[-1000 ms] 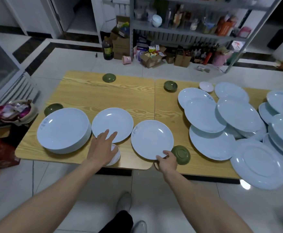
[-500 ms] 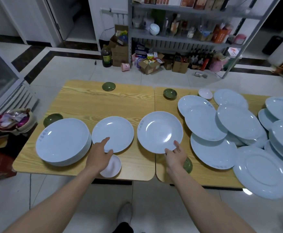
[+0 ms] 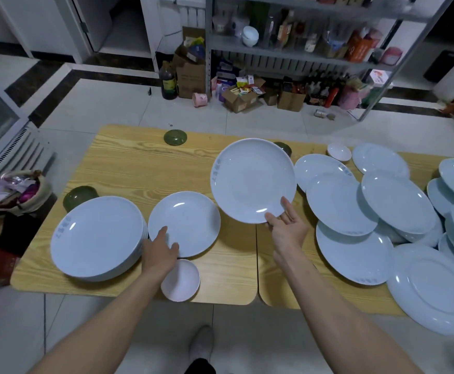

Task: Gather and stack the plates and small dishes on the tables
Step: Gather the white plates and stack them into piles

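Observation:
My right hand [image 3: 287, 229] pinches the near rim of a pale blue plate [image 3: 251, 179] and holds it tilted above the seam between the two wooden tables [image 3: 128, 168]. The fingers of my left hand [image 3: 161, 251] rest straight on the near-left rim of a second plate [image 3: 186, 221], which lies flat. To its left stands a stack of plates [image 3: 96, 236]. A small white dish [image 3: 180, 279] sits at the front edge, just right of my left wrist.
Several overlapping pale blue plates [image 3: 355, 206] cover the right table, some past its front edge. Green small bowls sit at the far edge [image 3: 176, 137], behind the stack [image 3: 78, 195] and behind the lifted plate [image 3: 283, 148]. A small white dish [image 3: 339, 151] sits far right. Shelving and boxes stand beyond.
My right hand has lifted its plate off the table and carried it up and away from me, tilting it. My left hand stays at the flat plate's rim.

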`<state>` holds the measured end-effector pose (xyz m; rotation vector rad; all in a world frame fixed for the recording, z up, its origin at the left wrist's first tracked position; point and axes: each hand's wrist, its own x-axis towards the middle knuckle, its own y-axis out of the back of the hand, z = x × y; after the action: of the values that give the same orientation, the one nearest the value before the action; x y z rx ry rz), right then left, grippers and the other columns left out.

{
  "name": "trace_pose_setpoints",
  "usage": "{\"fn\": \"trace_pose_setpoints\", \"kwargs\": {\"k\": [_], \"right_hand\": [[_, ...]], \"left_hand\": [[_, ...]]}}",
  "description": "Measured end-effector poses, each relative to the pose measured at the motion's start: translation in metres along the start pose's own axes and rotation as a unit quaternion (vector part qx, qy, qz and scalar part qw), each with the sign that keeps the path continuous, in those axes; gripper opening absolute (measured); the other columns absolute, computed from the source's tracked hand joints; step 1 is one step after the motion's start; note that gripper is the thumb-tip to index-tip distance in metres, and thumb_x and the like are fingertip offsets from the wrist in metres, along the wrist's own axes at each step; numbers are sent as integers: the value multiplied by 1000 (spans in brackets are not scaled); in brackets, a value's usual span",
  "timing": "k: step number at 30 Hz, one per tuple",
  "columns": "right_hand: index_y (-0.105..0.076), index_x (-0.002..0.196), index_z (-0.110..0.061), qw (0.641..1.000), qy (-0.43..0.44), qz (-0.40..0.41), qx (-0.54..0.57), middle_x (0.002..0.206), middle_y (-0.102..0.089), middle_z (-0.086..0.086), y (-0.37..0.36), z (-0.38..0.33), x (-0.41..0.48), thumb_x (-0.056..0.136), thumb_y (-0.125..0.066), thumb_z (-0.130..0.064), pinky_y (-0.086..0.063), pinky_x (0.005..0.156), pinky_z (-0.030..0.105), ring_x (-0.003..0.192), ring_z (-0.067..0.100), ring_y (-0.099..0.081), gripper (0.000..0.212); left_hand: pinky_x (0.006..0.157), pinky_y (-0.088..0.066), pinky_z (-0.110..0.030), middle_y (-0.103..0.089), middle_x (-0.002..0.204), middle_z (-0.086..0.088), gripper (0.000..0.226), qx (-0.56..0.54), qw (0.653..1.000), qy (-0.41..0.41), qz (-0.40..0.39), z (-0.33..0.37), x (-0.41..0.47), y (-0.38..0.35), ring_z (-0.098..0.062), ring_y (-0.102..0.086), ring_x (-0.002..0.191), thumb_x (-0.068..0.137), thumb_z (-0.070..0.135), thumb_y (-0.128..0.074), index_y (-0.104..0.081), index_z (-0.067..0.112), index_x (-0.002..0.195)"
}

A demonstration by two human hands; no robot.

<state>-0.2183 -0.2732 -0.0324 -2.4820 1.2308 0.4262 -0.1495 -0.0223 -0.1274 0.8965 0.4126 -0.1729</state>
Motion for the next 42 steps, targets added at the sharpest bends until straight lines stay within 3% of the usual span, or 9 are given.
{"fn": "trace_pose_setpoints", "kwargs": {"k": [7, 11, 13, 17, 22, 30, 34, 39, 42], "right_hand": [[-56, 138, -13, 1000, -16, -3, -3, 131, -64, 12, -17, 2, 5, 83, -69, 15, -60, 69, 20, 96, 8, -68, 64], [-57, 138, -13, 1000, -23, -4, -5, 132, -63, 12, -22, 4, 6, 83, -68, 15, -61, 74, 24, 96, 8, -68, 64], [-58, 138, -13, 1000, -27, 2, -9, 134, -62, 13, -24, 6, 8, 82, -69, 15, -61, 78, 29, 102, 12, -67, 64], [-59, 136, -15, 999, -35, 12, -15, 136, -60, 14, -27, 10, 9, 81, -71, 15, -61, 82, 33, 112, 19, -66, 64], [-60, 136, -14, 999, -38, 14, -12, 135, -60, 15, -27, 5, 4, 80, -71, 15, -61, 77, 26, 111, 18, -66, 64], [-60, 135, -13, 1000, -8, -18, 15, 120, -69, 10, -29, -27, -22, 80, -70, 17, -61, 77, 27, 81, 6, -72, 63], [-60, 134, -11, 998, 9, -49, 30, 104, -73, 3, -27, -40, -42, 78, -70, 18, -58, 90, 44, 91, 15, -72, 64], [-61, 133, -14, 995, 26, -90, 26, 114, -70, 7, -22, -45, -72, 78, -72, 16, -60, 77, 32, 92, 14, -73, 63], [-61, 132, -13, 994, 22, -108, 23, 107, -71, 2, -24, -43, -92, 78, -72, 15, -62, 79, 35, 86, 11, -73, 62]], "left_hand": [[101, -40, -41, -34, 146, -22, 67, 38, 999, 16, -24, -6, 10, -6, -38, -42, 127, 96, 34, -52, -20, 26, 154], [87, -47, -39, -53, 131, -15, 46, -1, 999, 4, -32, -9, 18, -6, -34, -51, 116, 92, 22, -59, -42, 13, 134], [96, -45, -40, -52, 136, -14, 49, -75, 997, 15, -19, -9, 22, -6, -33, -50, 123, 90, 10, -63, -46, 10, 136], [105, -44, -44, -48, 143, -8, 57, -261, 962, 74, 1, -4, 29, -4, -31, -48, 128, 88, -4, -64, -50, 14, 140], [86, -57, -43, -55, 128, -9, 62, -437, 895, 76, -33, 10, 23, 4, -29, -59, 113, 86, -14, -61, -53, 17, 139], [61, -57, -20, -63, 124, -4, 62, -505, 863, -9, 15, 36, -10, 40, -19, -66, 100, 82, -8, -70, -57, 21, 135], [60, -58, -20, -61, 120, -6, 60, -517, 853, -41, 60, 34, -37, 65, -14, -64, 99, 80, -8, -72, -59, 19, 132], [67, -61, -28, -64, 119, -9, 59, -531, 840, -40, 104, 9, -72, 90, -27, -65, 106, 79, -5, -76, -60, 23, 129], [62, -60, -25, -62, 123, -12, 59, -545, 827, -31, 135, -11, -91, 106, -29, -63, 109, 78, -7, -76, -61, 21, 128]]}}
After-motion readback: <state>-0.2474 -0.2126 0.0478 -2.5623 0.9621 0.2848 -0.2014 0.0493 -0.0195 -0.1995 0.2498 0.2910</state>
